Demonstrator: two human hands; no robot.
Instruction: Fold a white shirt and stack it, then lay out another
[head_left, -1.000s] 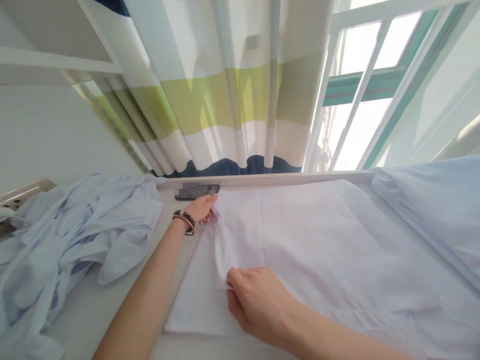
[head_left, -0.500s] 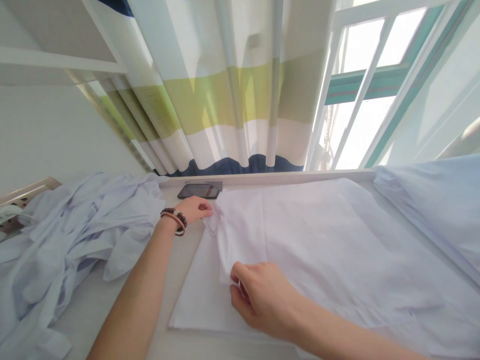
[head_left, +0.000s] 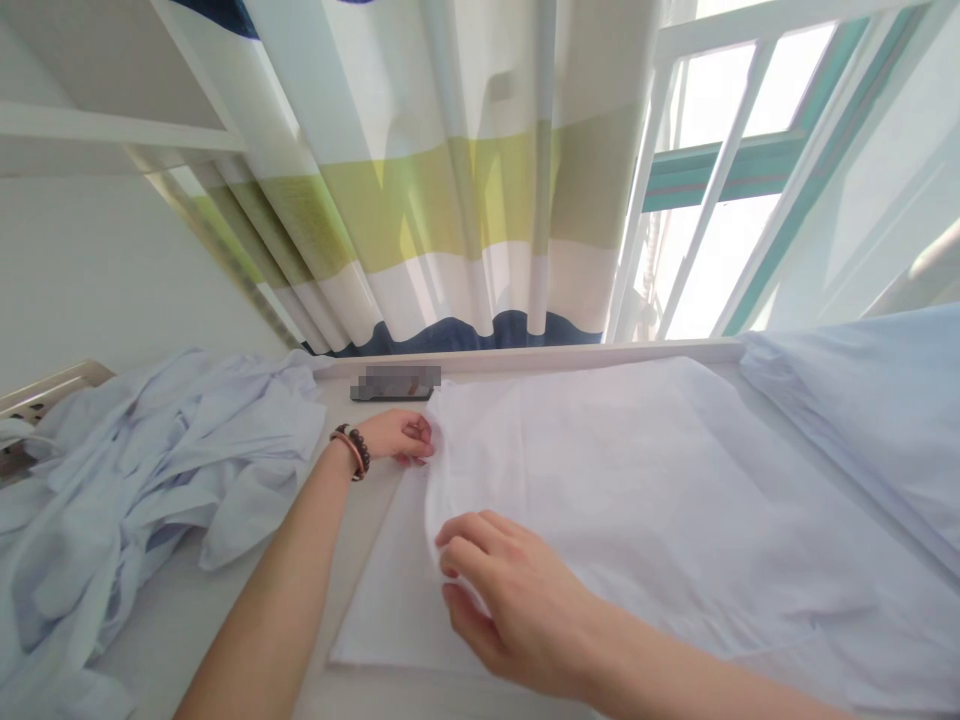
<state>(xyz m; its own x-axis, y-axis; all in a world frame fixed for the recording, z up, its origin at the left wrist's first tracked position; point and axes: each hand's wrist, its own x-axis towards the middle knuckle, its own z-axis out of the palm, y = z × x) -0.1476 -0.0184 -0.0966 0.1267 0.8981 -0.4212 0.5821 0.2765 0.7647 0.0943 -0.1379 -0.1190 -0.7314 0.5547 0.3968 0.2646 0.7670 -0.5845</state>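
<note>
A white garment (head_left: 645, 480) lies spread flat on the table, with a folded strip along its left side. My left hand (head_left: 401, 437), a bead bracelet on its wrist, pinches the far end of that folded edge. Nearer to me, my right hand (head_left: 495, 590) has its fingers curled on the same folded edge, gripping the cloth.
A crumpled heap of pale blue garments (head_left: 127, 490) covers the table's left part. More pale blue cloth (head_left: 862, 400) lies at the right. A dark phone (head_left: 394, 383) rests by the table's far edge, under a striped curtain (head_left: 450, 200) and a window (head_left: 720, 180).
Both hands have shifted slightly along the folded edge; the left hand came a little nearer to me, and the right hand's fingers moved up over the fold.
</note>
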